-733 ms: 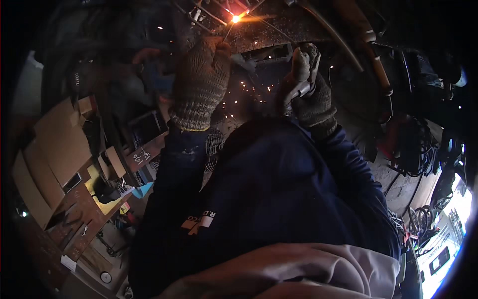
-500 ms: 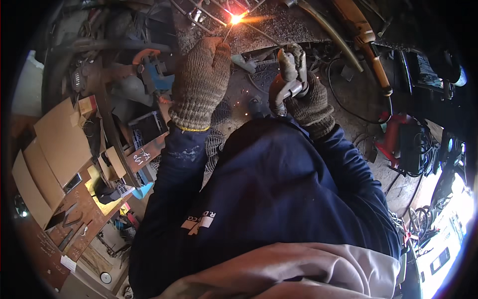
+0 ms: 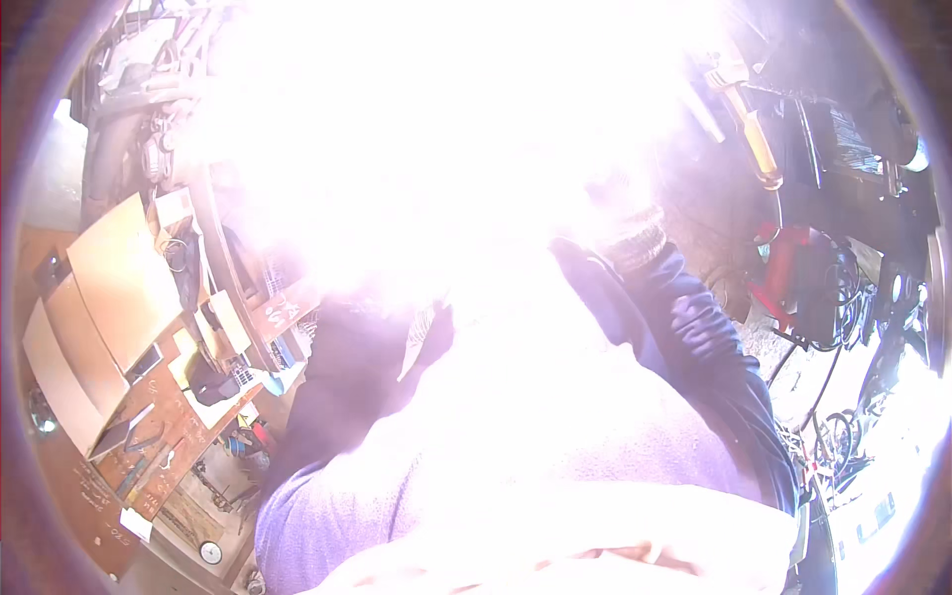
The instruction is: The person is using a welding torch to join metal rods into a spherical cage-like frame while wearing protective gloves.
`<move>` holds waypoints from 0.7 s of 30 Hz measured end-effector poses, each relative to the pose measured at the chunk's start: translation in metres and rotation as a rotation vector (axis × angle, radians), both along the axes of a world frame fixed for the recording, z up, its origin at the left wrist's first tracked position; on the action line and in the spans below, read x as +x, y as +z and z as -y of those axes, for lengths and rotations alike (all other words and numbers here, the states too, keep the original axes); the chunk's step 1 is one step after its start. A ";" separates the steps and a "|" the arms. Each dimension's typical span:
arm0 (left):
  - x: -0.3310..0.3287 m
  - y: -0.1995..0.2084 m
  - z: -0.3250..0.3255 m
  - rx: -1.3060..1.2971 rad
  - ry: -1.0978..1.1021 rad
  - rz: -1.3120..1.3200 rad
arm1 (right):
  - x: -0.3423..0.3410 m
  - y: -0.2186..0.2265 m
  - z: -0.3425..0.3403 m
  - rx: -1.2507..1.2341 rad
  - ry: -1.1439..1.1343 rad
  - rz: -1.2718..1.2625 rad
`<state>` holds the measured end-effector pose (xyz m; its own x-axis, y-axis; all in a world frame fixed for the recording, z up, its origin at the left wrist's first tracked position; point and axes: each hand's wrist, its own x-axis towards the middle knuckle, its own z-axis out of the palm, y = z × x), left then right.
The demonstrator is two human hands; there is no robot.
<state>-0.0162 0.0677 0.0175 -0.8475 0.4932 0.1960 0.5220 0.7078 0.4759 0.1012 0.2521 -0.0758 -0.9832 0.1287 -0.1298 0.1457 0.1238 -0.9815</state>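
White glare from a welding arc floods the upper middle and washes out the work there. My right hand [image 3: 635, 233] shows only as the knitted glove's wrist and cuff at the glare's right edge. Half a second ago it gripped an electrode holder with a thin rod running to the glowing spot; holder and fingers are now lost in the light. My left hand is swallowed by the glare as well; its dark sleeve [image 3: 347, 367] reaches up into it. In the earlier frame that gloved hand was beside thin metal bars near the glowing spot.
At left, cardboard sheets [image 3: 119, 288] lean over a brown bench surface [image 3: 74, 476] with loose hand tools. A corded power tool with a yellow-orange body [image 3: 759, 149] lies upper right. Below it stand a red tool frame [image 3: 783, 278] and tangled cables [image 3: 838, 436].
The small orange glow has become a blinding white arc that hides both hands, the metal bars and the holder. My forearms stay in nearly the same place.
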 end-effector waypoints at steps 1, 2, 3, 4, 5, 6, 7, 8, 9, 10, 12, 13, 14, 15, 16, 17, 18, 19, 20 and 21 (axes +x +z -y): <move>0.000 0.001 0.001 0.001 0.001 -0.008 | -0.001 0.015 -0.001 0.196 0.044 -0.017; 0.000 0.001 0.001 0.000 0.002 -0.016 | -0.001 0.021 -0.002 0.391 0.089 -0.035; -0.002 0.000 0.000 0.007 -0.009 -0.017 | 0.000 0.013 0.000 0.433 0.056 -0.048; -0.003 -0.001 0.000 0.017 -0.018 -0.016 | 0.001 0.008 0.001 0.476 0.022 -0.062; -0.004 -0.002 -0.001 0.027 -0.026 -0.016 | 0.012 0.008 -0.003 0.524 0.018 -0.053; -0.003 0.001 -0.001 0.025 -0.021 -0.018 | 0.013 0.002 -0.001 0.424 -0.036 -0.115; -0.001 0.005 0.001 0.025 -0.014 -0.009 | 0.014 -0.005 0.001 0.325 -0.086 -0.182; 0.000 0.001 0.001 0.053 -0.014 0.004 | 0.015 -0.014 0.002 0.252 -0.139 -0.246; -0.003 -0.004 0.000 0.085 -0.018 0.027 | 0.019 -0.013 -0.001 0.355 -0.153 -0.257; -0.003 -0.007 0.000 0.122 -0.021 0.052 | 0.026 -0.031 -0.004 0.142 -0.168 -0.268; -0.001 0.000 -0.001 0.118 -0.004 0.083 | 0.029 -0.044 -0.007 -0.008 -0.189 -0.229; 0.000 0.002 0.001 0.042 0.003 0.052 | 0.030 -0.039 -0.007 0.049 -0.201 -0.193; 0.001 0.003 0.004 -0.033 0.009 0.022 | 0.029 -0.039 -0.008 0.090 -0.222 -0.180; 0.000 -0.002 0.005 0.020 -0.061 -0.092 | 0.030 -0.039 -0.009 0.146 -0.249 -0.164; -0.001 -0.007 0.006 0.066 -0.131 -0.210 | 0.031 -0.050 -0.011 0.176 -0.287 -0.173; 0.001 -0.010 0.008 0.113 -0.140 -0.213 | 0.034 -0.060 -0.014 0.171 -0.316 -0.178; 0.003 -0.014 0.010 0.161 -0.148 -0.214 | 0.035 -0.061 -0.015 0.167 -0.344 -0.182; 0.012 -0.013 0.013 0.210 -0.095 -0.099 | 0.039 -0.062 -0.016 0.127 -0.363 -0.182; 0.018 -0.015 0.016 0.258 -0.043 0.015 | 0.042 -0.061 -0.017 0.087 -0.380 -0.183; 0.021 -0.023 0.023 0.230 -0.028 0.013 | 0.048 -0.066 -0.022 0.213 -0.367 -0.199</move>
